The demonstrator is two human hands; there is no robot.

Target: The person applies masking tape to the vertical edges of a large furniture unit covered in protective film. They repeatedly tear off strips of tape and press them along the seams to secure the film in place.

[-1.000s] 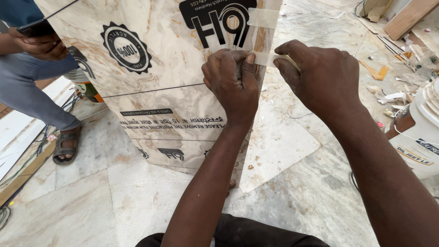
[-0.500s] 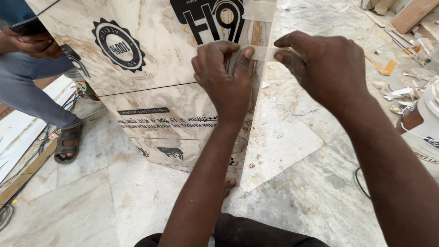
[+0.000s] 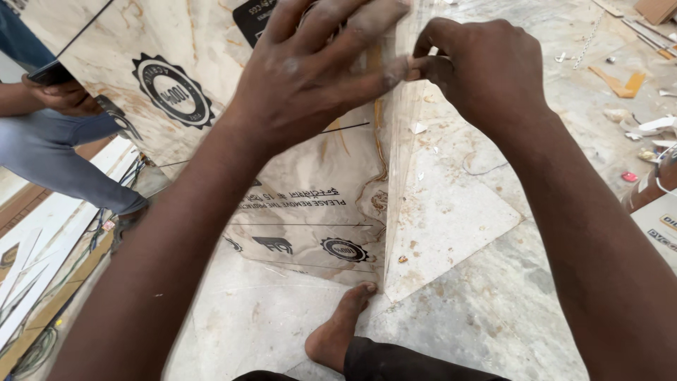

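From the head view, the left hand (image 3: 317,77) lies flat on the upright board (image 3: 310,204), fingers spread, while the right hand (image 3: 469,67) pinches the clear film (image 3: 405,162) at its edge (barely lifted; most remains stuck). The bare foot (image 3: 338,328) braces the bottom corner, with floor (image 3: 493,296) free on the right.

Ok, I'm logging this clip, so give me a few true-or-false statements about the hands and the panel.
1. The left hand lies flat on the marble-patterned laminate panel with printed film. True.
2. The right hand holds a hammer. False: it pinches the panel's edge.
3. A bare foot rests at the panel's lower corner. True.
4. The panel lies flat on the dusty stone floor. False: it stands tilted.
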